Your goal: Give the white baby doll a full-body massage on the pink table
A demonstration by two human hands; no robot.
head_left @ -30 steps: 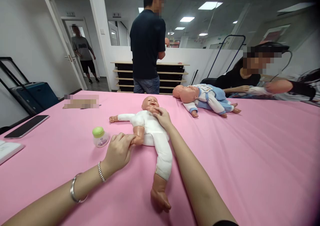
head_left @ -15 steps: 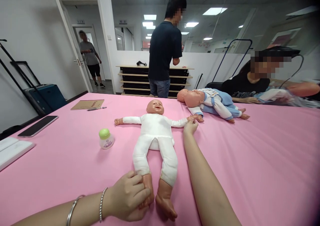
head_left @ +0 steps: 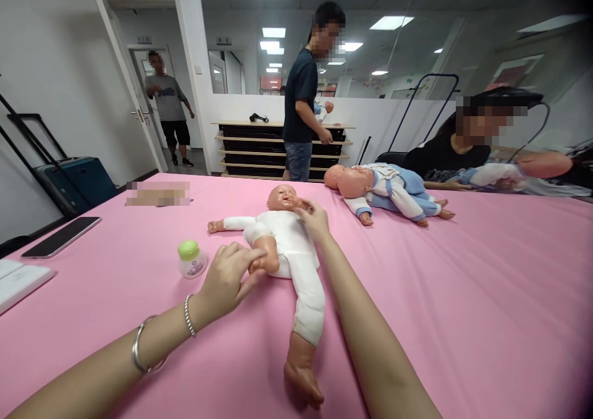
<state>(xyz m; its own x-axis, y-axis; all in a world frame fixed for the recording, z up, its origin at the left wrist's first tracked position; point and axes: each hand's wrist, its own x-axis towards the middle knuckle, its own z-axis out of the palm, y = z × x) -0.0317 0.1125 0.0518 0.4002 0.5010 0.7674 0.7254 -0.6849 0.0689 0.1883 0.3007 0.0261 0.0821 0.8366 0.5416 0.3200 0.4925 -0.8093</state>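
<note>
While the white-bodied doll point(head_left: 290, 237) lies face up on the pink tabletop point(head_left: 440, 320), head at twelve o'clock and straight leg toward six, the left hand point(head_left: 231, 277) pinches the foot of the bent leg point(head_left: 272, 255) at eight o'clock, thumb below. The right hand point(head_left: 316, 219), fingers bent, pinches the doll's arm end beside its chin, at one. Green-lidded jar point(head_left: 191, 264): nine o'clock. Two clothed dolls point(head_left: 396, 187): two o'clock.

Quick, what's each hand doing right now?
Left hand: partly closed, loosely holding the doll's raised foot.
Right hand: closed on the doll's hand, by its chin.
</note>
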